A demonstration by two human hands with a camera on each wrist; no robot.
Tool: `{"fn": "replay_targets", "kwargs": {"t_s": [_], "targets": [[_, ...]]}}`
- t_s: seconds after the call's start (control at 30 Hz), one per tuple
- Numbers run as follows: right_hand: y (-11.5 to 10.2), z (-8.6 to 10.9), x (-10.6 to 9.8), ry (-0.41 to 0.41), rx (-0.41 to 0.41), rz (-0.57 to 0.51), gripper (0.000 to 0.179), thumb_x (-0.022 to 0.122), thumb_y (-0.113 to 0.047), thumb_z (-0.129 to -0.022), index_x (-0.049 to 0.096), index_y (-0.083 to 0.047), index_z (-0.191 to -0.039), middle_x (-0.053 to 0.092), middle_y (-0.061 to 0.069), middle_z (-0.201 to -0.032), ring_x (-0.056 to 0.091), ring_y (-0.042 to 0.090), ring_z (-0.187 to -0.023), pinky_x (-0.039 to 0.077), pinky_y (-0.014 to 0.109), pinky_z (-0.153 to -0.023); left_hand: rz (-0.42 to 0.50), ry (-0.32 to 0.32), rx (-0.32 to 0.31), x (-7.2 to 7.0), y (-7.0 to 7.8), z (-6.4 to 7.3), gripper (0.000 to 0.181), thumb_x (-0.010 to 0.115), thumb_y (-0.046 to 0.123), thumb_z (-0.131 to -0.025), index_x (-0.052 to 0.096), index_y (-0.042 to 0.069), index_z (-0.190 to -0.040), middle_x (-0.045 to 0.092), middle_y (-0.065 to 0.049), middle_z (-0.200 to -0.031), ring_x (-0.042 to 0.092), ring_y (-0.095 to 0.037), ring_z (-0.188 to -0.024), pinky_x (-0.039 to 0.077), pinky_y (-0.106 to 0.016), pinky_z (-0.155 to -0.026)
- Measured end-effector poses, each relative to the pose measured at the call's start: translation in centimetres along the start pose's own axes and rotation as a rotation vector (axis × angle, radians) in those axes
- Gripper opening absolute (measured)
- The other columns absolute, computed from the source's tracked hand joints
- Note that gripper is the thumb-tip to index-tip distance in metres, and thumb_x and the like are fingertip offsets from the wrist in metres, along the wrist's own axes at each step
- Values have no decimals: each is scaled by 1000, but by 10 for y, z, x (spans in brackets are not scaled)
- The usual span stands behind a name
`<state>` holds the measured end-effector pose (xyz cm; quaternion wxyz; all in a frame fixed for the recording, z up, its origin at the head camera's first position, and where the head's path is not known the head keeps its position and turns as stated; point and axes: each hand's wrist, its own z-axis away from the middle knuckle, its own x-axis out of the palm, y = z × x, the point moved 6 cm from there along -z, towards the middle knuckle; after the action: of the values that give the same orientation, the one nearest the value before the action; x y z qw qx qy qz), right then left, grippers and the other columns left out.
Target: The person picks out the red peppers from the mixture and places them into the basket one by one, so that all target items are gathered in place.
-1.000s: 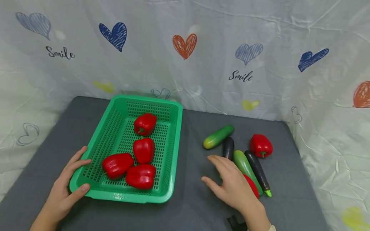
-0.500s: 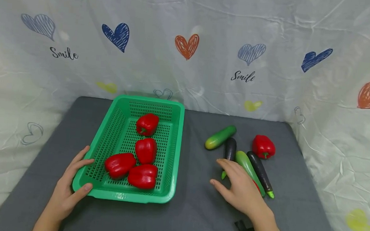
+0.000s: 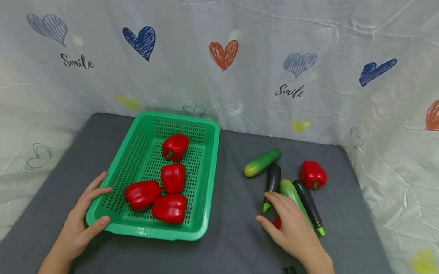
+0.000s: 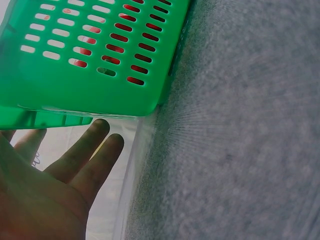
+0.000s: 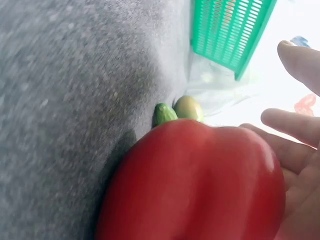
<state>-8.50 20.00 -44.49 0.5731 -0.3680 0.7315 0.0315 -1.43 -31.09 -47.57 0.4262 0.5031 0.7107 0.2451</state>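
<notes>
My left hand (image 3: pixel 77 220) rests at the near left corner of the green basket (image 3: pixel 209 183), thumb on its front rim, fingers along the left side. In the left wrist view those fingers (image 4: pixel 82 155) are straight beside the rim. Several red bell peppers (image 3: pixel 169 208) lie in the basket. My right hand (image 3: pixel 293 227) is over another bell pepper (image 3: pixel 277 222), mostly hidden beneath it in the head view. The right wrist view shows that bell pepper (image 5: pixel 195 180) large on the grey cloth, with the fingers spread and relaxed beside it, not closed round it.
Beyond my right hand lie a green cucumber (image 3: pixel 262 163), a dark eggplant (image 3: pixel 273 179), a long light green vegetable (image 3: pixel 290 191), a second eggplant (image 3: pixel 309 205) and a red bell pepper (image 3: pixel 313 174). A white sheet with hearts (image 3: pixel 222 94) hangs behind the grey table (image 3: pixel 231 239).
My right hand has moved right and slightly nearer, over the bell pepper, which now shows between thumb and fingers. The left hand stays at the basket; the head view shifts slightly.
</notes>
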Motion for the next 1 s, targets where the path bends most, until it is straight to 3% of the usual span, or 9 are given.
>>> {"fn": "replay_targets", "kwargs": {"t_s": [0.57, 0.83, 1.0], "targets": [[15, 20, -10, -8, 91, 31, 66, 93, -29, -88, 67, -4, -143, 69, 7, -141, 64, 31, -131, 53, 56, -105, 9, -9, 0, 1, -4, 1, 66, 67, -14, -84, 53, -13, -148, 30, -28, -173, 26, -27, -163, 27, -21, -120], [20, 27, -12, -8, 87, 30, 64, 93, -27, -88, 68, -8, -144, 68, 0, -142, 62, 26, -132, 48, 37, -110, 1, -8, -3, 1, -3, 0, 65, 67, -14, -85, 54, -12, -149, 30, -28, -174, 26, -27, -163, 25, -21, -121], [21, 29, -12, -11, 102, 32, 65, 93, -27, -88, 68, -7, -144, 68, 2, -143, 62, 27, -131, 52, 50, -104, 4, -2, 0, 0, -2, 0, 65, 67, -14, -85, 54, -13, -148, 30, -28, -173, 26, -27, -163, 26, -21, -121]]}}
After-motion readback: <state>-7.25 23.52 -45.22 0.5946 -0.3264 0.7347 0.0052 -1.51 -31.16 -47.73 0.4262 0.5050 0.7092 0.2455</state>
